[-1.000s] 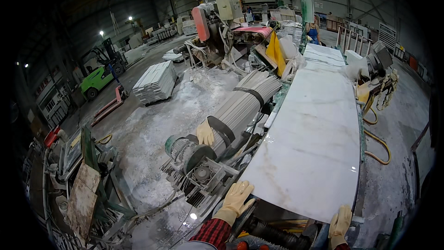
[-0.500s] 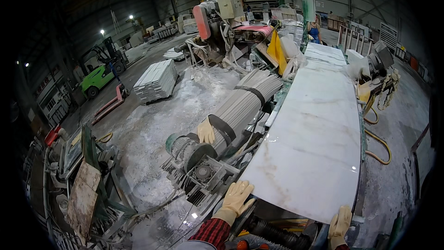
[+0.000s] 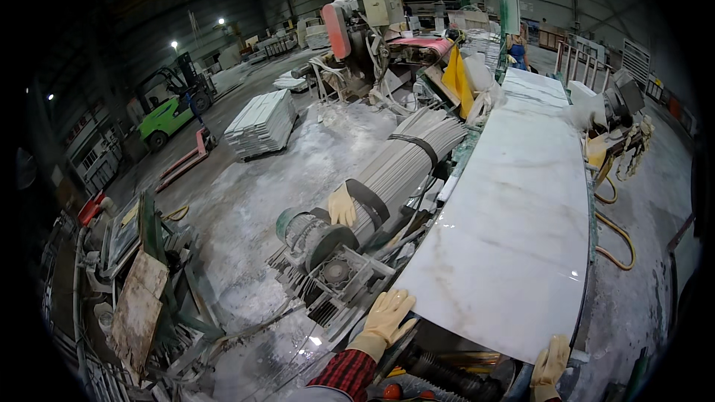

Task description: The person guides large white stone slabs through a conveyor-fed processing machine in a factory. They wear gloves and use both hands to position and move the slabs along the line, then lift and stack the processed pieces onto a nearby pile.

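A long white marble slab [image 3: 491,246] with faint brown veins lies flat and wet-looking in front of me, running away toward the back. At its near left corner is my left hand [image 3: 386,320], in a cream rubber glove, its fingers spread by the edge. My right hand [image 3: 550,363], gloved alike, rests at the near right corner with its fingers stretched out along the side. Both hands touch the slab's rim; neither is wrapped round anything visible. Beneath the near edge a dark ribbed roller or hose [image 3: 447,376] shows in part.
Left of the slab stand a dusty motor [image 3: 309,238] and a strapped bundle of pale strips [image 3: 410,149] with a loose glove [image 3: 342,206] on it. Farther off are stacked slabs [image 3: 261,125], a pallet jack [image 3: 186,160] and a green forklift [image 3: 164,120]. A person [image 3: 518,52] stands beyond the slab's far end.
The view has turned slightly, so the surroundings appear a little farther right. Both hands keep their places at the slab's near corners.
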Tool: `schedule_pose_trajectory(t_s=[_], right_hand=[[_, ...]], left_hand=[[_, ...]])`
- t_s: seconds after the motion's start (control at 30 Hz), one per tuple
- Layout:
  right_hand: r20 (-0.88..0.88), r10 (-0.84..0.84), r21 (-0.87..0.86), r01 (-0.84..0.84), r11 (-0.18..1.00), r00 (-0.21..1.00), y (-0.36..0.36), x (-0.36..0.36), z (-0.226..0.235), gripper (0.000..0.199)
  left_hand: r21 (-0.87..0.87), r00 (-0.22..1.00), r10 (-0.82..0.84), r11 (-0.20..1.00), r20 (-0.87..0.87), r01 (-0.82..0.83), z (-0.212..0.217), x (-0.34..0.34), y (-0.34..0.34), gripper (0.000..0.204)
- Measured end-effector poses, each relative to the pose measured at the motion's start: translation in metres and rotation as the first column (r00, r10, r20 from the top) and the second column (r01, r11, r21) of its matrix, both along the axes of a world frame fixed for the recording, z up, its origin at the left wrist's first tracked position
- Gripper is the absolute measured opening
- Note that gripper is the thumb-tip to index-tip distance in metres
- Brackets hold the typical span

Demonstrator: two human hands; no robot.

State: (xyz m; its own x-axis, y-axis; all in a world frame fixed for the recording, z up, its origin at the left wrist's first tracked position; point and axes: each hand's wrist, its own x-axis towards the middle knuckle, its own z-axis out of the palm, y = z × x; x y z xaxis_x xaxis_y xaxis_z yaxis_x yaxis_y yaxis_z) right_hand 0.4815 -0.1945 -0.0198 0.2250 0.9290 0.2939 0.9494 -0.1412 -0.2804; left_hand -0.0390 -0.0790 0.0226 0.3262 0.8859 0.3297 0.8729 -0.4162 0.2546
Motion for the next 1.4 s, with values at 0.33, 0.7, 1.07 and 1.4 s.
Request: schedule_pose_trajectory(t_s=[0.33,0.7,1.07,1.4], right_hand=[[0.081,0.131,0.14,-0.141,0.98,0.988,-0.012,0.013,-0.014,0.05],[0.112,-0.028,0.007,0.027,1.0,0.993,-0.02,0.029,-0.037,0.048],[0.111,0.01,-0.054,-0.004,0.999,0.994,-0.021,0.021,-0.02,0.051],[0.031,0.073,-0.044,-0.072,0.996,0.997,-0.025,0.009,-0.002,0.058]], left_hand=[[0.007,1.0,-0.01,1.0,0.024,0.01,-0.005,-0.004,-0.003,0.062],[-0.054,0.992,-0.092,0.994,0.091,0.097,0.022,0.0,0.004,0.056],[-0.04,0.994,-0.072,0.996,0.088,0.076,0.021,-0.001,0.002,0.044],[-0.005,0.989,-0.08,0.997,0.123,0.081,0.027,-0.001,0.0,0.048]])
